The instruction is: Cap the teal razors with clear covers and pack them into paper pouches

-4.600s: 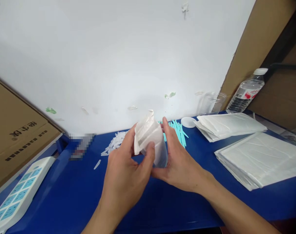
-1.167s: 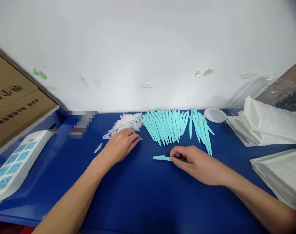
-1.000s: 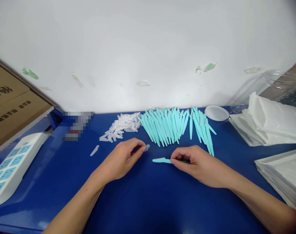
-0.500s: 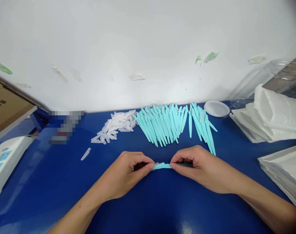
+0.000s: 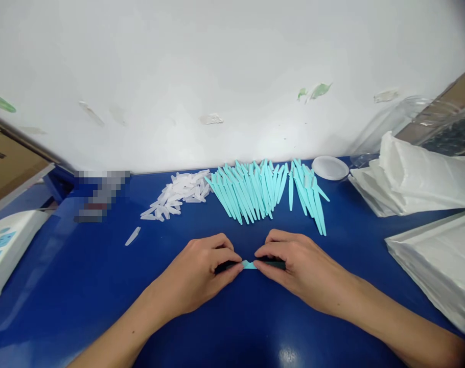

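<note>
A turquoise eyebrow razor (image 5: 249, 265) lies level between my hands, just above or on the blue table. My left hand (image 5: 205, 268) pinches its left end between thumb and fingers, which hide that end and any cap there. My right hand (image 5: 294, 258) grips the handle side, thumb and index finger close to the middle. Only a short turquoise stretch shows between the fingertips. Beyond my hands lies a row of turquoise razors (image 5: 251, 191), with a smaller group of them (image 5: 309, 191) to its right. A heap of translucent white blade caps (image 5: 182, 191) sits left of the row.
One loose cap (image 5: 133, 236) lies apart at the left. A round white lid (image 5: 330, 168) rests by the wall. White padded pouches (image 5: 424, 174) are stacked at the right. A white power strip (image 5: 14, 250) stands at the left edge, near a cardboard box (image 5: 10, 168).
My hands have come closer together on the razor, so less of it shows. The clear cap seen at my left fingertips is now covered. The view has shifted slightly.
</note>
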{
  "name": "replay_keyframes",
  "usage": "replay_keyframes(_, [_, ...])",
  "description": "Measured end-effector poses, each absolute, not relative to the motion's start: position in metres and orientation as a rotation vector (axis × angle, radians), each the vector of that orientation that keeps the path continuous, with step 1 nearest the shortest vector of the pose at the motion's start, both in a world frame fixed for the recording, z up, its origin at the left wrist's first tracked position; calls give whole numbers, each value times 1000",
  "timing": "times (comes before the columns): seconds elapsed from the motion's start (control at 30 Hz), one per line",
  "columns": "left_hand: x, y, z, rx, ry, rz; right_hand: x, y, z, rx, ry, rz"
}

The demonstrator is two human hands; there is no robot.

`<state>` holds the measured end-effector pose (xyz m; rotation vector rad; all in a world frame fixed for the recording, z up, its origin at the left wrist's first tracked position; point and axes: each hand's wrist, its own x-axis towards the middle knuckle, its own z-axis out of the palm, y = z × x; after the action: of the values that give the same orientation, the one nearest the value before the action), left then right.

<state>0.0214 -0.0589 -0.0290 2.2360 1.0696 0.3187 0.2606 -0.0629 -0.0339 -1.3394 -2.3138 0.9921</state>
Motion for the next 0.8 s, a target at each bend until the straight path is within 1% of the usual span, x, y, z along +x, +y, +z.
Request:
replay_keyframes(0.1, [22, -59, -27, 2251, 1065, 288, 262, -61, -32, -1407, -2286, 895])
replay_keyframes(0.17, [21, -58, -23, 2209, 1085, 294, 266, -52, -26, -1508, -2227, 772])
replay_keyframes(0.3, [21, -55, -17, 2113, 1165, 359, 275, -13, -14, -1755, -2068, 451])
replay_keyframes(0.4, [22, -56, -17, 2129, 1092, 341, 272, 23, -17, -1888, -2023, 333])
replay_keyframes(0.53, [15, -52, -16, 2162, 1074, 383, 263, 55, -29, -1966, -1998, 299])
replay_keyframes(0.67, [-14, -36, -12, 2204, 1293, 554, 267, 63, -27, -1972, -2019, 334])
replay_keyframes(0.8, [-45, -17, -8, 2273, 1531, 629, 279, 52, -10, -1900, -1993, 409])
